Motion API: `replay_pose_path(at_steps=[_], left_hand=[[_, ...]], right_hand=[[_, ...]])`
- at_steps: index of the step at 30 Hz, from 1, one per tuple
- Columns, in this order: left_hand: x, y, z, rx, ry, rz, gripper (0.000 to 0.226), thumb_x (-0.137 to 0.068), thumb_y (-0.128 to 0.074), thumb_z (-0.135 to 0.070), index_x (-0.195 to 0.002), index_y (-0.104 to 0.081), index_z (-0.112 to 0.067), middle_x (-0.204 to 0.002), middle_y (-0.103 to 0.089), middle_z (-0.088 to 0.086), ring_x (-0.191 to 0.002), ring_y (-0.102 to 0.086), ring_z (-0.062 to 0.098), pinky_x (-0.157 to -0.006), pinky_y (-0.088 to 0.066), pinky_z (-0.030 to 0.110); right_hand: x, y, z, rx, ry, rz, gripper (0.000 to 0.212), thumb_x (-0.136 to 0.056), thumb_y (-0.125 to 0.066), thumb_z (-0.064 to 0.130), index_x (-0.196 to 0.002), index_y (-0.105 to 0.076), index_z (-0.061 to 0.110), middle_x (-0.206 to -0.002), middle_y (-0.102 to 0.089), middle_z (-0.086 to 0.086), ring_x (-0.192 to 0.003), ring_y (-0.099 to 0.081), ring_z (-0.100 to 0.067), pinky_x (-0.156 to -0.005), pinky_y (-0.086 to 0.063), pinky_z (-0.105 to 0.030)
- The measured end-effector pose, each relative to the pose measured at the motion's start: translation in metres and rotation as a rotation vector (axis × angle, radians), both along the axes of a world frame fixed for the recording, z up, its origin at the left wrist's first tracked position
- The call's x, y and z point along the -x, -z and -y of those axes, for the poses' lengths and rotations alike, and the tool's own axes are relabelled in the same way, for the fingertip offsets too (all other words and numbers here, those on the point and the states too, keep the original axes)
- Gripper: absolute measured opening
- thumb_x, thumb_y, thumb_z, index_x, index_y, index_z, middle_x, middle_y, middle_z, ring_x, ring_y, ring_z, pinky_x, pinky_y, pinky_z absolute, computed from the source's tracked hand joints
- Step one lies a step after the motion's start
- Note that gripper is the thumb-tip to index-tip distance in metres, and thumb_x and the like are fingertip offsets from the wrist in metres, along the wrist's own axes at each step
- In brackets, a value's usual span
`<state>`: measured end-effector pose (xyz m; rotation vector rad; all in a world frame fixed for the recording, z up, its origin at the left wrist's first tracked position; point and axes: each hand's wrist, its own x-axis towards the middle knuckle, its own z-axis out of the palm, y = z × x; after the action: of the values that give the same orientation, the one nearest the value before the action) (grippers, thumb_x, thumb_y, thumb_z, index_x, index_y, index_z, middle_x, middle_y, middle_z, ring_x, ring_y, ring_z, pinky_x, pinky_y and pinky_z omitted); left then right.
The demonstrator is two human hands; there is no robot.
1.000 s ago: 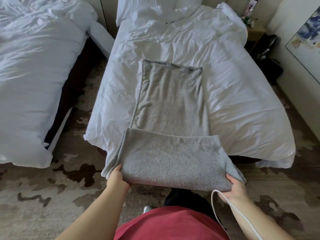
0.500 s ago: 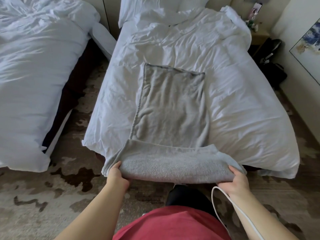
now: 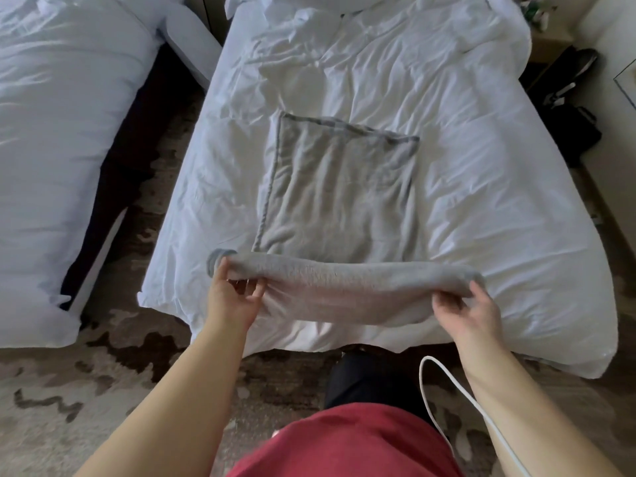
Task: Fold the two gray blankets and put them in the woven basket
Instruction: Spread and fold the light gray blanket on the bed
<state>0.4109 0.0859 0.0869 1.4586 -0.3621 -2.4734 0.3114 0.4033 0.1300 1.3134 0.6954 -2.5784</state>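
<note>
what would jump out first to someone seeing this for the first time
The gray blanket lying on the white bed at centre, its near edge lifted into a fold by the left hand and right hand. Next, the second white bed at left and the white cable looping by the right forearm.

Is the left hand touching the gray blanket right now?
Touching. The head view shows the left hand gripping the gray blanket's lifted near edge, fingers curled around the fabric.

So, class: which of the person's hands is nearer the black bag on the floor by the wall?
Right. The right hand grips the gray blanket on the side toward the black bag; the left hand holds the far end.
</note>
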Motion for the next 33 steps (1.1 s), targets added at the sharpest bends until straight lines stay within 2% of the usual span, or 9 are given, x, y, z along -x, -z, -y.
replay_pose_path(at_steps=[2, 4, 10, 13, 17, 19, 22, 26, 33], left_hand=[[0.027, -0.001, 0.007, 0.012, -0.035, -0.08, 0.057, -0.093, -0.056, -0.037, -0.141, -0.04, -0.011, -0.139, -0.048, 0.01, -0.132, -0.044, 0.028, -0.107, -0.039, 0.045], [0.048, 0.006, 0.01, 0.024, -0.024, -0.011, 0.056, -0.095, -0.052, -0.038, -0.144, -0.036, -0.014, -0.135, -0.048, 0.009, -0.133, -0.043, 0.029, -0.107, -0.036, 0.046], [0.074, 0.045, 0.01, 0.01, 0.095, 0.241, 0.054, -0.099, -0.044, -0.034, -0.148, -0.032, -0.014, -0.15, -0.036, 0.006, -0.138, -0.036, 0.027, -0.11, -0.033, 0.043], [0.072, 0.069, 0.008, -0.007, 0.177, 0.338, 0.05, -0.098, -0.049, -0.029, -0.143, -0.037, -0.011, -0.133, -0.044, 0.009, -0.133, -0.041, 0.022, -0.101, -0.039, 0.037], [0.057, 0.103, 0.005, -0.031, 0.322, 0.497, 0.039, -0.095, -0.055, -0.019, -0.133, -0.05, -0.012, -0.125, -0.057, 0.002, -0.103, -0.055, 0.012, -0.078, -0.046, 0.024], [0.046, 0.118, 0.006, -0.058, 0.367, 0.573, 0.042, -0.091, -0.061, -0.022, -0.131, -0.051, -0.014, -0.125, -0.055, 0.002, -0.099, -0.053, 0.012, -0.081, -0.049, 0.025], [0.032, 0.143, 0.004, -0.129, 0.355, 0.621, 0.046, -0.085, -0.07, -0.029, -0.128, -0.054, -0.019, -0.143, -0.038, 0.007, -0.113, -0.046, 0.017, -0.103, -0.043, 0.04], [0.035, 0.175, -0.006, -0.167, 0.293, 0.458, 0.058, -0.089, -0.061, -0.041, -0.139, -0.045, -0.015, -0.139, -0.049, 0.003, -0.119, -0.049, 0.019, -0.109, -0.036, 0.043], [0.054, 0.172, -0.005, -0.175, 0.184, 0.477, 0.053, -0.087, -0.063, -0.042, -0.134, -0.049, -0.021, -0.128, -0.059, 0.005, -0.113, -0.057, 0.028, -0.089, -0.05, 0.046]], right_hand=[[0.034, 0.007, 0.003, -0.141, -0.047, 0.059, 0.062, -0.095, -0.054, 0.025, -0.146, -0.028, 0.003, -0.122, -0.055, -0.019, -0.112, -0.057, -0.03, -0.094, -0.049, -0.04], [0.057, 0.021, 0.007, -0.145, -0.134, 0.053, 0.068, -0.095, -0.054, 0.025, -0.149, -0.018, 0.004, -0.114, -0.052, -0.019, -0.111, -0.055, -0.034, -0.095, -0.047, -0.043], [0.086, 0.056, 0.019, -0.17, -0.33, 0.185, 0.055, -0.097, -0.05, 0.024, -0.145, -0.03, 0.003, -0.115, -0.054, -0.016, -0.097, -0.057, -0.032, -0.089, -0.047, -0.041], [0.087, 0.074, 0.022, -0.245, -0.42, 0.216, 0.05, -0.098, -0.047, 0.02, -0.143, -0.032, 0.003, -0.114, -0.056, -0.015, -0.1, -0.058, -0.031, -0.09, -0.046, -0.04], [0.069, 0.111, 0.031, -0.35, -0.523, 0.328, 0.045, -0.098, -0.047, 0.019, -0.138, -0.039, 0.0, -0.107, -0.056, -0.013, -0.112, -0.055, -0.029, -0.091, -0.045, -0.037], [0.053, 0.133, 0.034, -0.351, -0.558, 0.419, 0.046, -0.098, -0.05, 0.022, -0.137, -0.041, 0.001, -0.107, -0.055, -0.012, -0.114, -0.053, -0.027, -0.09, -0.044, -0.036], [0.032, 0.168, 0.035, -0.327, -0.53, 0.541, 0.052, -0.094, -0.057, 0.03, -0.135, -0.041, 0.002, -0.124, -0.049, -0.016, -0.115, -0.05, -0.028, -0.091, -0.045, -0.037], [0.027, 0.208, 0.032, -0.305, -0.349, 0.568, 0.083, -0.086, -0.059, 0.054, -0.142, -0.03, 0.0, -0.14, -0.039, -0.015, -0.133, -0.039, -0.03, -0.107, -0.037, -0.043], [0.042, 0.216, 0.021, -0.144, -0.215, 0.451, 0.048, -0.083, -0.064, 0.052, -0.12, -0.06, 0.02, -0.127, -0.058, -0.01, -0.117, -0.052, -0.033, -0.1, -0.038, -0.052]])
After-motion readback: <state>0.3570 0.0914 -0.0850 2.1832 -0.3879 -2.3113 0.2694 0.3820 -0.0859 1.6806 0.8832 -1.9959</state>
